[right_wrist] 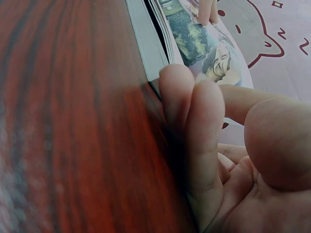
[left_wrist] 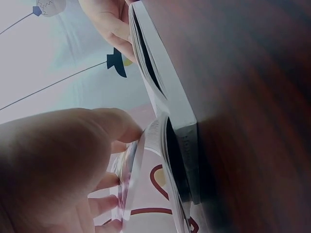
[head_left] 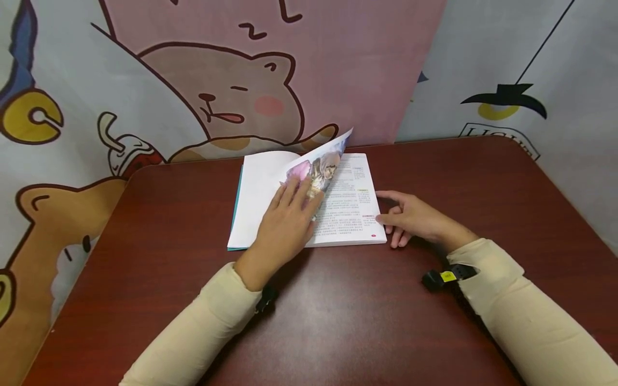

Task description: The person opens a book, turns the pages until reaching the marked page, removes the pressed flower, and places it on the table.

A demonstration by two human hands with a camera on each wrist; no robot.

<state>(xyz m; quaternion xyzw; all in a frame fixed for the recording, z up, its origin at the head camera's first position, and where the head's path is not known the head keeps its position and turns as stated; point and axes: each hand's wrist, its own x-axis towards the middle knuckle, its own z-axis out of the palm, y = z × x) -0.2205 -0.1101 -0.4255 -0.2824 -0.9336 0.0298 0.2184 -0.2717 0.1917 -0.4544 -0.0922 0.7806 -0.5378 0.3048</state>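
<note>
An open book point(head_left: 260, 203) lies on the table, its teal cover showing along the left side. One leaf with a colour picture point(head_left: 329, 163) stands raised at a slant between the blank left page and the printed right page point(head_left: 340, 225). My left hand point(head_left: 285, 225) lies against this picture, fingers extended; in the left wrist view its thumb point(left_wrist: 119, 124) is at the leaf's near edge. At the book's right edge is my right hand point(head_left: 415, 217), its thumb tip at the page margin and index fingertip higher up that edge. Its other fingers point(right_wrist: 204, 131) bend loosely beside the lower corner.
The dark red wooden table point(head_left: 357, 321) extends around the book. Behind it hangs a cloth point(head_left: 367, 69) with cartoon bears. A black strap with a yellow label point(head_left: 448, 276) is worn at the right wrist.
</note>
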